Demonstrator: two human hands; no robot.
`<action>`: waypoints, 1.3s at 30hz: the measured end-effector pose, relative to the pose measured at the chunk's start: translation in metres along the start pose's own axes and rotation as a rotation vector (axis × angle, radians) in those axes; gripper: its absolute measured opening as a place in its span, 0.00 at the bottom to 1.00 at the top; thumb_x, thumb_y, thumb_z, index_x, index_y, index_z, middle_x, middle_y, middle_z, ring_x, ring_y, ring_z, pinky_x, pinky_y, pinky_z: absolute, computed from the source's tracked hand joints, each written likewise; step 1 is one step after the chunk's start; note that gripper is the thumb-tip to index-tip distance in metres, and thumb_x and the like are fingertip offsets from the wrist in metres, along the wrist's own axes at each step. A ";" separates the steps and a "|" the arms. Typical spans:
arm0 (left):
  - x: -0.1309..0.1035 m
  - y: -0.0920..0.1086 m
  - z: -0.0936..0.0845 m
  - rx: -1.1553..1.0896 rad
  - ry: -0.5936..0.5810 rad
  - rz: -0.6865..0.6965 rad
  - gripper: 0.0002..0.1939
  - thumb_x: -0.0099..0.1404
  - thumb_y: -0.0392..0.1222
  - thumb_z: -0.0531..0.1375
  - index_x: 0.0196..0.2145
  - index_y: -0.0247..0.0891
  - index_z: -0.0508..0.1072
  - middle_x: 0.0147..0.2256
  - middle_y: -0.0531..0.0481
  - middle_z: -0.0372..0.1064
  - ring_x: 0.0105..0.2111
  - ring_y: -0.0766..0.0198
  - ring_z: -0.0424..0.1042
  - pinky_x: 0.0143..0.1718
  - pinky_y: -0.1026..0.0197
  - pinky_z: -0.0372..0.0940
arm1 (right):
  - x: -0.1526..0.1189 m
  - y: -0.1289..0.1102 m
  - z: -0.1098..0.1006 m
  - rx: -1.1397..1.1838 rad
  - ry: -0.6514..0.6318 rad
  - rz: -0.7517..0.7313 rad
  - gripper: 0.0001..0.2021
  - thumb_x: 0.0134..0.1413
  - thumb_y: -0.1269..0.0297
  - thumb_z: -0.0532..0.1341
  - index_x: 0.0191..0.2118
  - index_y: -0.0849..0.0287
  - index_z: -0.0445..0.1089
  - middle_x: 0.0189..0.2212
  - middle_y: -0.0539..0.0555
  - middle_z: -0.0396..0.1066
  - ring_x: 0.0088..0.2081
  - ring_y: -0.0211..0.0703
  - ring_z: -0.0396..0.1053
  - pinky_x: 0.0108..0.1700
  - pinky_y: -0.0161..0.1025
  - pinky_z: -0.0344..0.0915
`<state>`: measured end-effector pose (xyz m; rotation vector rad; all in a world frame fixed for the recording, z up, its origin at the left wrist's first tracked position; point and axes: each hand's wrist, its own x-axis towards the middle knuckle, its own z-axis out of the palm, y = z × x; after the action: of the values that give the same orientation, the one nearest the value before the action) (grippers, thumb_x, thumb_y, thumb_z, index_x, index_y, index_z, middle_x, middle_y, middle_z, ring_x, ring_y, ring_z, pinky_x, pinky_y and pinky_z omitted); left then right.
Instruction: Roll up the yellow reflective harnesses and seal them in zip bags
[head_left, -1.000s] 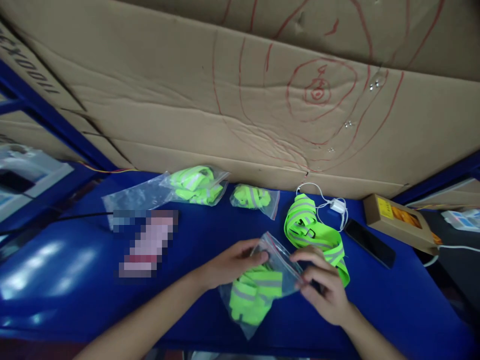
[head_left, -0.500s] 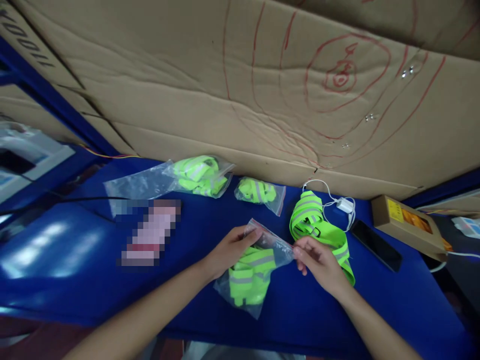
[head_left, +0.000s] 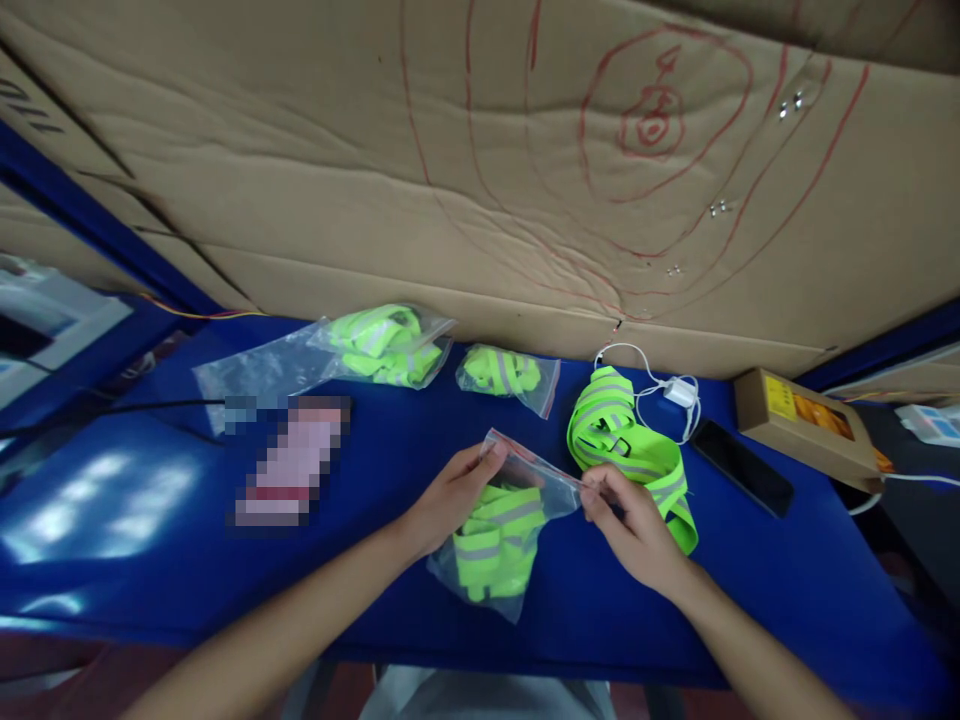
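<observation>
A clear zip bag (head_left: 497, 545) with a folded neon-green reflective strap inside hangs between my hands above the blue table. My left hand (head_left: 457, 495) pinches the top left corner of the bag. At the right end of its zip edge, my right hand (head_left: 626, 515) has thumb and fingers closed on the plastic. Just behind my right hand lies a loose neon-green strap (head_left: 604, 410) with grey stripes, partly coiled. Two more bagged straps rest near the cardboard, a larger bag (head_left: 390, 345) and a smaller bag (head_left: 502, 372).
A cardboard sheet (head_left: 300, 180) with red rings stands behind the blue table (head_left: 375, 620). On the right are a white charger (head_left: 681, 391), a black phone (head_left: 742, 467) and a small box (head_left: 806, 425). A blurred pink-screened object (head_left: 292, 465) lies left.
The view has shifted slightly, so the table items appear a little further left and up. Both hands still grip the bag, its zip edge stretched between them.
</observation>
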<state>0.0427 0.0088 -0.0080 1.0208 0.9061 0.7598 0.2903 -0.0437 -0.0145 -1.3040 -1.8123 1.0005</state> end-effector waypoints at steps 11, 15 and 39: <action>-0.004 -0.005 0.006 0.057 -0.046 0.005 0.28 0.70 0.64 0.58 0.47 0.34 0.80 0.43 0.44 0.81 0.45 0.54 0.78 0.52 0.58 0.68 | 0.000 -0.001 0.007 0.118 0.029 0.043 0.07 0.66 0.64 0.58 0.35 0.57 0.64 0.28 0.48 0.64 0.28 0.36 0.63 0.31 0.33 0.60; -0.006 -0.007 0.008 0.054 -0.066 -0.004 0.27 0.69 0.62 0.61 0.50 0.35 0.80 0.45 0.44 0.80 0.46 0.55 0.77 0.52 0.59 0.67 | 0.000 0.000 0.008 0.122 0.013 0.095 0.08 0.64 0.64 0.59 0.32 0.56 0.61 0.26 0.46 0.60 0.27 0.35 0.59 0.29 0.33 0.56; -0.006 -0.019 0.014 0.156 -0.184 0.007 0.30 0.70 0.63 0.58 0.56 0.37 0.76 0.46 0.43 0.77 0.47 0.55 0.74 0.55 0.54 0.65 | 0.003 0.003 0.013 0.247 -0.119 0.150 0.07 0.60 0.65 0.61 0.32 0.56 0.63 0.26 0.46 0.60 0.28 0.35 0.58 0.30 0.33 0.55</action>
<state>0.0550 -0.0081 -0.0210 1.2114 0.8116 0.5966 0.2796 -0.0428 -0.0228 -1.2622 -1.6319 1.3628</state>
